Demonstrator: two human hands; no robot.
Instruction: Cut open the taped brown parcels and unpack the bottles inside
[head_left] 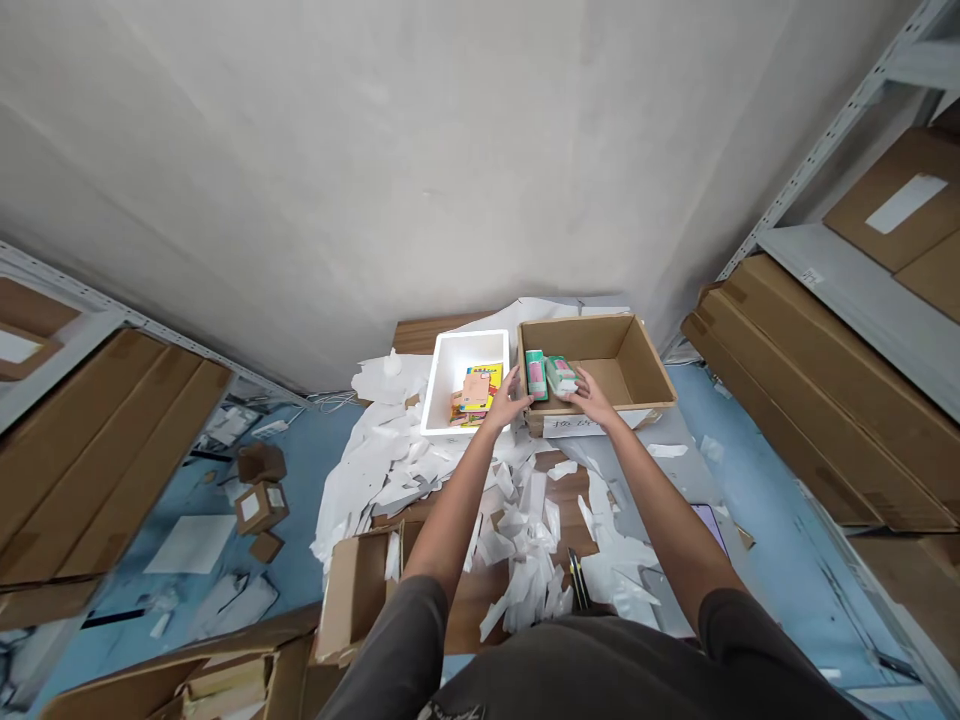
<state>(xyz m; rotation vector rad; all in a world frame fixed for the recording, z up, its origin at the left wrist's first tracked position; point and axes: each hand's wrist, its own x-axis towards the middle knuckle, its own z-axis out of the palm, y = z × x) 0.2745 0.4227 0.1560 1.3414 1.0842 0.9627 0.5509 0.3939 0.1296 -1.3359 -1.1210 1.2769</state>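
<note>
An open cardboard box [619, 375] with a handwritten white label on its front stands on the table. Inside, along its left side, a green-and-pink packet [535, 374] lies beside a second green-and-white packet [560, 370]. My right hand [592, 397] reaches over the front rim, its fingers closed on the second packet. At the box's front left corner is my left hand [507, 400], thumb and fingers apart, the thumb close to the first packet. Whether it touches that packet is unclear. Left of it, a white foam box [442, 385] holds yellow and pinkish flat packs [476, 388].
Torn white paper [525, 545] litters the wooden table, with a utility knife [577, 580] near my body. A small open carton [360, 590] stands at the front left. A phone [709, 525] lies at right. Shelves with long cartons [832, 400] flank both sides.
</note>
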